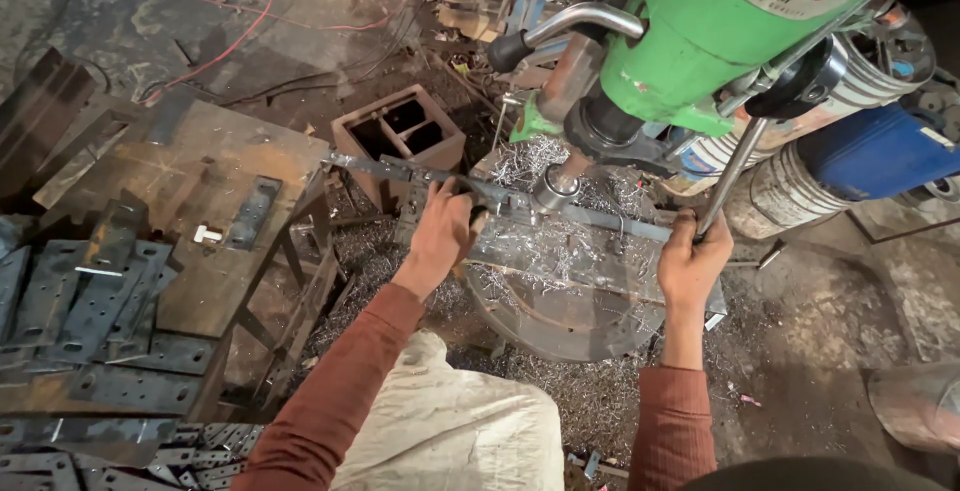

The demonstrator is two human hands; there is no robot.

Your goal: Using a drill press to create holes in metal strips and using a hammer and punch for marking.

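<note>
A green drill press (pixel 700 41) stands over a round metal table (pixel 570 316) strewn with shiny swarf. A long flat steel bar (pixel 600 221) lies across the table under the drill chuck (pixel 556 189). My left hand (pixel 445 231) grips the bar just left of the chuck. At the table's right edge, my right hand (pixel 692 256) is closed around the slanted steel feed lever (pixel 735 166) of the press. The drill tip is hidden by the chuck and the chips.
A low steel bench (pixel 200 241) on the left carries stacks of drilled flat plates (pixel 90 301). A brown compartmented box (pixel 400 131) sits behind the bar's left end. Blue and white drums (pixel 860 151) stand at the right. Red cables (pixel 240 36) cross the floor.
</note>
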